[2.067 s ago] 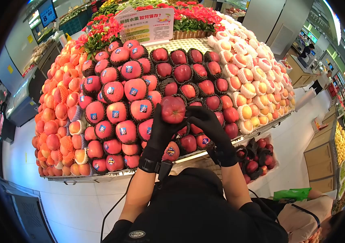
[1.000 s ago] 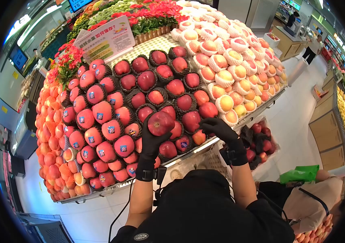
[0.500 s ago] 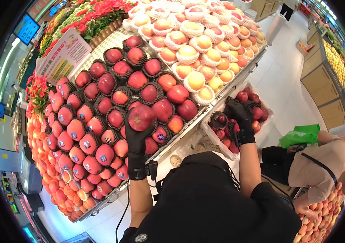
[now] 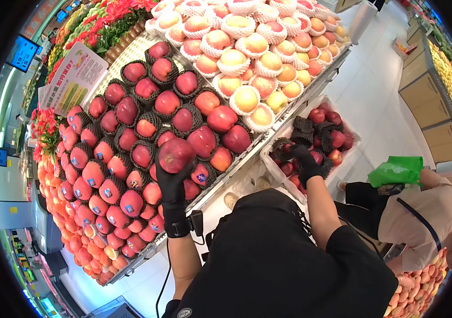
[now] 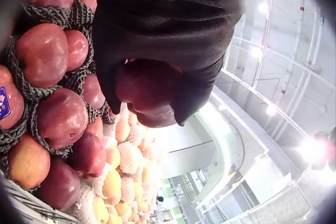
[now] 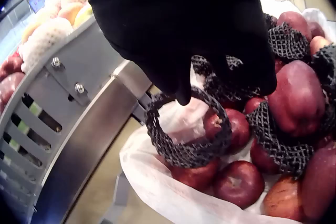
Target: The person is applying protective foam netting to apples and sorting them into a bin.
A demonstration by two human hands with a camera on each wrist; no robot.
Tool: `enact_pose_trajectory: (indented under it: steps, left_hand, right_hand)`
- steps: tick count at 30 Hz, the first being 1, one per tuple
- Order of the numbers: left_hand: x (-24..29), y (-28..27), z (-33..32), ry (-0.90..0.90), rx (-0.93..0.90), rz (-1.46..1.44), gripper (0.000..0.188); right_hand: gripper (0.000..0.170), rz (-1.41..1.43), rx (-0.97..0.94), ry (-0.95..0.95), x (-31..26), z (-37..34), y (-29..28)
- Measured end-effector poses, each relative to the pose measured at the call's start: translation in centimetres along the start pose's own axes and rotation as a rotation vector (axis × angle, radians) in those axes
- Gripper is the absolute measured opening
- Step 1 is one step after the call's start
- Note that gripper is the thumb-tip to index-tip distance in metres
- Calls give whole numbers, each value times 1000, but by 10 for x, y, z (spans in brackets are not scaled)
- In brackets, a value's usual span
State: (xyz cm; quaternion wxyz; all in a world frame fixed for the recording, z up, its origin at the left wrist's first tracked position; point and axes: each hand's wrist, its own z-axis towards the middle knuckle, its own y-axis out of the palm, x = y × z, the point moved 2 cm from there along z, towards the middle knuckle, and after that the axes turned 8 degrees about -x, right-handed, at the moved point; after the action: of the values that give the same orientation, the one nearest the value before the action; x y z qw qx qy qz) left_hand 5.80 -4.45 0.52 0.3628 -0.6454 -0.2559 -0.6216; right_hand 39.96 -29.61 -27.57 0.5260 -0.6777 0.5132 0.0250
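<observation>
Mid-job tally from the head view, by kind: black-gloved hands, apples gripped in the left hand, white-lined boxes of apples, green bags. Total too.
Gloved hands: 2, left hand and right hand
Gripped apple: 1
White-lined box: 1
Green bag: 1
Total: 5

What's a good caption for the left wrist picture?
Left hand holding a red apple, near apples in black nets.
</observation>
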Motion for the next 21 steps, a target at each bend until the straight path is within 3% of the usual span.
enact_pose_trajectory:
  steps: [4, 10, 14, 16, 18, 21]
  left_hand:
    - [-3, -4, -5, -22, 10, -64, 72]
    - [-12, -11, -10, -57, 62, -259, 52]
    - [-14, -10, -12, -13, 19, -309, 43]
    - [-15, -12, -13, 55, 10, -127, 41]
    - [-14, -19, -15, 159, 21, 269, 42]
    - [-14, -18, -11, 90, 56, -47, 45]
  right_hand:
    - [17, -95, -48, 13, 0, 15, 15]
    - [20, -46, 69, 21, 11, 25, -8]
    - [22, 153, 100, -29, 21, 14, -43]
    - [23, 303, 90, -64, 17, 2, -65]
    - [24, 493, 76, -77, -5, -14, -88]
    - [15, 677, 64, -94, -71, -42, -121]
